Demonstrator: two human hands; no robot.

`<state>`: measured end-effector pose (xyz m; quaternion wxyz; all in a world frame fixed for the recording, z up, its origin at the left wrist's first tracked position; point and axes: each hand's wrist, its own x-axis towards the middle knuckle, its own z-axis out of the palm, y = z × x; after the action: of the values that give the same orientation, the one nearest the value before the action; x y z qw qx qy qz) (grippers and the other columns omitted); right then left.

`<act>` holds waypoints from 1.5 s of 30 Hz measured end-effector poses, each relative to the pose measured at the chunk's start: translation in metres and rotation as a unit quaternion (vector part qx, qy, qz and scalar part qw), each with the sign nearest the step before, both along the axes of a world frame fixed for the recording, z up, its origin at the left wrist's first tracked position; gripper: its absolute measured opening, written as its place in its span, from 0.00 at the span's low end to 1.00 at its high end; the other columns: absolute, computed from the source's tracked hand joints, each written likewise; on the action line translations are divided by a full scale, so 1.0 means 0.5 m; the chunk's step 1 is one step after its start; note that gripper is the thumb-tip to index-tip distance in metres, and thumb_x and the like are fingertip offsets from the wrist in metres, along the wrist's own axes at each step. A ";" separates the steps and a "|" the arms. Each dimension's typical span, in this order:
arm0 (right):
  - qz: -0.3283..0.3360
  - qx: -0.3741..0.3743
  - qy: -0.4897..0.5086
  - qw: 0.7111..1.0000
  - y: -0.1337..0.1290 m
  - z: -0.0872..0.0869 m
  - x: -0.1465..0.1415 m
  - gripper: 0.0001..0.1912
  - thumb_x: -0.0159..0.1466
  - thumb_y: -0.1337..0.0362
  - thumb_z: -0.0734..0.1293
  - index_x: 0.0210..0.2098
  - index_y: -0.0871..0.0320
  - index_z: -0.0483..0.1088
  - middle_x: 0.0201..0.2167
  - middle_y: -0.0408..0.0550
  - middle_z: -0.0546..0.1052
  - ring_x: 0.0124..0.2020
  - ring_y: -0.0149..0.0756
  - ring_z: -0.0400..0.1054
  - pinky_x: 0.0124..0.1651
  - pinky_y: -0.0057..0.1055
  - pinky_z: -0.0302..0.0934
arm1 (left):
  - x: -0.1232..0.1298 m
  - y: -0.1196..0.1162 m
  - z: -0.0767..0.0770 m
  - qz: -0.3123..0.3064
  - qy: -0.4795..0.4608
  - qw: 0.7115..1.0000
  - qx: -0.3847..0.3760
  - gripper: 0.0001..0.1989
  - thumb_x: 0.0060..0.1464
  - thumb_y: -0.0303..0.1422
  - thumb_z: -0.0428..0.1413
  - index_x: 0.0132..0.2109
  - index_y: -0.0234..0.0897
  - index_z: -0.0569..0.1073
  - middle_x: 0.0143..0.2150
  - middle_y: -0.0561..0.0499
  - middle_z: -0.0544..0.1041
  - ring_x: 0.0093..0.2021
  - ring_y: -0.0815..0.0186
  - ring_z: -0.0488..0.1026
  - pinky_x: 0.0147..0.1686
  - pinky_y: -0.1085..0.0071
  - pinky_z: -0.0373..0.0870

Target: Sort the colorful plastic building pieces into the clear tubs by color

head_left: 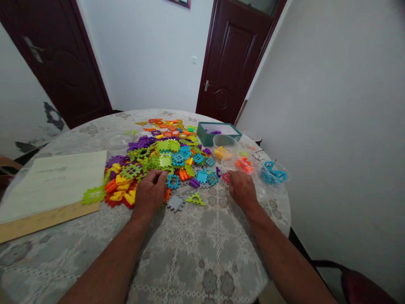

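A heap of plastic building pieces (148,162) in green, blue, purple, orange and yellow covers the middle of the table. At its near edge is my left hand (151,192), fingers curled with thumb against forefinger; what they hold, if anything, is hidden. Close by lie a blue square frame piece (172,181), a grey square piece (176,203) and a green triangular piece (195,199). My right hand (243,188) is closed, fingers turned down, beside the clear tubs. A small red piece (225,177) shows at its fingertips; whether it is gripped I cannot tell.
Clear tubs hold yellow pieces (220,152), orange-red pieces (244,165) and blue pieces (272,173) on the right. Behind them stands a green box (209,137) with purple pieces. A large pale sheet (60,181) lies at left on the patterned tablecloth (183,253).
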<state>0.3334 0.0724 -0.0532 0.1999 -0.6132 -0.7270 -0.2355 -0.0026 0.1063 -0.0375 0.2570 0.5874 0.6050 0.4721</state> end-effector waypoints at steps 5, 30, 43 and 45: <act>0.012 0.041 0.017 0.999 -0.001 0.002 0.002 0.11 0.73 0.69 0.62 0.50 0.60 0.75 0.40 0.53 0.80 0.44 0.43 0.71 0.49 0.38 0.57 | 0.009 -0.020 -0.001 -0.046 0.080 0.988 0.126 0.12 0.67 0.40 0.52 0.45 0.39 0.78 0.42 0.47 0.82 0.43 0.58 0.78 0.47 0.62 0.73; 0.038 0.046 0.097 0.994 -0.007 0.024 0.021 0.12 0.74 0.69 0.61 0.51 0.58 0.74 0.41 0.53 0.80 0.44 0.45 0.70 0.51 0.40 0.56 | 0.329 0.062 -0.056 -0.274 0.494 0.808 0.169 0.20 0.69 0.41 0.51 0.62 0.38 0.72 0.62 0.37 0.74 0.69 0.47 0.62 0.67 0.45 0.57; 0.034 -0.024 0.084 0.996 0.009 -0.006 -0.013 0.10 0.71 0.70 0.66 0.50 0.57 0.76 0.40 0.51 0.78 0.44 0.45 0.68 0.51 0.39 0.56 | 0.265 0.017 -0.039 -0.247 0.488 0.823 0.151 0.23 0.67 0.38 0.54 0.66 0.39 0.70 0.68 0.37 0.71 0.71 0.44 0.62 0.70 0.40 0.55; 0.041 -0.014 0.086 0.995 0.014 -0.010 -0.011 0.11 0.71 0.70 0.66 0.51 0.57 0.76 0.41 0.52 0.78 0.45 0.45 0.68 0.54 0.40 0.56 | 0.246 0.002 -0.025 -0.250 0.479 0.828 0.149 0.23 0.66 0.37 0.55 0.66 0.41 0.70 0.69 0.38 0.70 0.71 0.45 0.62 0.70 0.42 0.57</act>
<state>0.3278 0.0796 -0.0584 0.2622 -0.6038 -0.7348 -0.1632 0.1207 0.1075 -0.0501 -0.0467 0.9020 0.4074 0.1352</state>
